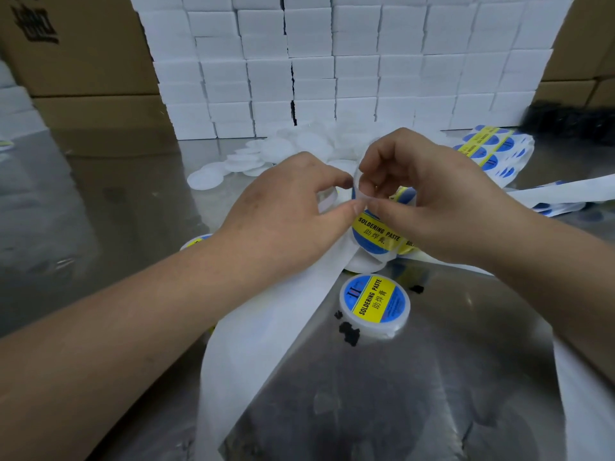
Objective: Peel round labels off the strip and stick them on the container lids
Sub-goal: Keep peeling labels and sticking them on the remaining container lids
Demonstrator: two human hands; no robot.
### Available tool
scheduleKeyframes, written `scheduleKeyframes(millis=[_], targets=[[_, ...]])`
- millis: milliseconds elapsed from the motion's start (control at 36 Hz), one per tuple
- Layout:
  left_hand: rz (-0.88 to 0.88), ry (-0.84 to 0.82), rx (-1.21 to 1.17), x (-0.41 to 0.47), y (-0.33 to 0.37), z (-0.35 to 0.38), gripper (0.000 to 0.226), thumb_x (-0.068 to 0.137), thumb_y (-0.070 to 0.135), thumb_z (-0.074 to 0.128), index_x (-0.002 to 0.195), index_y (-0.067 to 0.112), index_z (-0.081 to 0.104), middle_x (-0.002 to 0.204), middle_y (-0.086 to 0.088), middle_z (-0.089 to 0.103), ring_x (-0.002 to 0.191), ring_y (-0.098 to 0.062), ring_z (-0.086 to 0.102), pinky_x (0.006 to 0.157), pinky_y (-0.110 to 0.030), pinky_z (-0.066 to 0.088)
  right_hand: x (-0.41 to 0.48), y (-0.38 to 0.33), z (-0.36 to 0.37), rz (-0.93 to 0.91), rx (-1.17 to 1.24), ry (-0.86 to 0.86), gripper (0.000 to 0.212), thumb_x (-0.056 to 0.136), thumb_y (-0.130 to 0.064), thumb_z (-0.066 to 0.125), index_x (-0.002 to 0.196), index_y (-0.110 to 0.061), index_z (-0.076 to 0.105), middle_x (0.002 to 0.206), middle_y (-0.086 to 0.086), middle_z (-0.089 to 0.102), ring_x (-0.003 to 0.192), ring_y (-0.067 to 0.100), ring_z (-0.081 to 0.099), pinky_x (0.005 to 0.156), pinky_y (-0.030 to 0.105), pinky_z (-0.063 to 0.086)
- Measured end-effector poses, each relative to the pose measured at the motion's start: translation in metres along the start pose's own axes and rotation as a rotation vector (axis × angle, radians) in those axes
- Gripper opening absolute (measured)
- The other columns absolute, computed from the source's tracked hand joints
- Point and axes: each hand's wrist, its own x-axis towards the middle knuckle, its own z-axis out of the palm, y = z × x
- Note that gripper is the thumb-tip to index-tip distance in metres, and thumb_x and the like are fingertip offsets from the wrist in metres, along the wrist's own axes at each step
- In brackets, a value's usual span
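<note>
Steel table (pixel 432 394), lid (pixel 358 185) in right hand (pixel 442 201)

Left hand (pixel 289 207) and right hand (pixel 429 194) pinch a lid (pixel 361 184) above the label strip (pixel 376 234).

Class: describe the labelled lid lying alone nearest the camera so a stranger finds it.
On the steel table, look just this side of the right hand. The white lid lies alone there, its blue-and-yellow label fully showing, unlike the bare lids behind.
</note>
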Motion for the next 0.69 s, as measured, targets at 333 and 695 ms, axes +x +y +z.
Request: scheduleKeyframes(millis=[333,695], targets=[[-0.299,0.217,-0.151,0.014,-0.019,-0.009,0.017,0.084,0.035,0.055,0.068,0.036,0.057,0.064,0.023,0.057,0.058,0.006,0.050,0.053,-0.016,0.033,0.001,0.008,-0.001,0.088,-0.070,0.189,0.044,0.078,-0.003,0.054,0.087,-0.044,0.040,0.069,-0.015,0.056,0.068,0.004,0.052,0.057,0.008,0.037],[-0.325,0.329,-0.307,0.014,-0.018,-0.012,0.020,0.087,0.040,0.055,0.072,0.027,0.060,0.060,0.013,0.051,0.052,-0.002,0.043,0.053,-0.022,0.034,0.001,0.003,-0.003,-0.016,-0.189,0.276,0.041,0.069,0.000,0.041,0.085,-0.027,0.066,0.080,-0.027,0.054,0.075,-0.011,0.050,0.069,0.004,0.036]])
